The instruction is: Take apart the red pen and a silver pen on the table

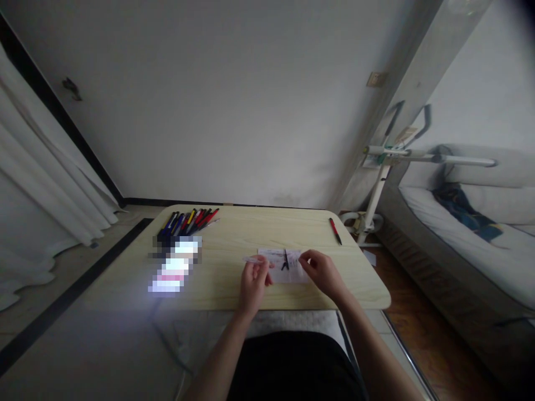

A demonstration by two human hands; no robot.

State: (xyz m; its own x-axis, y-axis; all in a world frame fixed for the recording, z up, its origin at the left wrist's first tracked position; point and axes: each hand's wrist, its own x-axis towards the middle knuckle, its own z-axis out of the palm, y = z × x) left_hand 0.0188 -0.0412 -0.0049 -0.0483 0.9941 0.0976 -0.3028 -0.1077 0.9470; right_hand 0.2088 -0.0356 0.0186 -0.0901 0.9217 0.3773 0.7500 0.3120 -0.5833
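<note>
My left hand (254,277) is closed, and a thin, clear tube like a pen barrel (252,260) lies pinched between thumb and fingers, pointing left. A sheet of paper (273,275) with scribbled marks lies flat under and between the hands. On the paper are a slim dark stick, perhaps a pen refill (286,255), and small black pieces (285,266), possibly pen parts. My right hand (320,270) hovers at the paper's right edge with thumb and forefinger pinched together. Whatever sits between those fingertips, if anything, is too small to make out.
Several pens (188,221) in blue, black, yellow and red lie bunched at the table's (242,228) back left. Nearer stands a bright, pixelated screen (175,267). A red and black pen (335,231) lies at right. Beyond are exercise equipment (378,189) and a bed (438,223).
</note>
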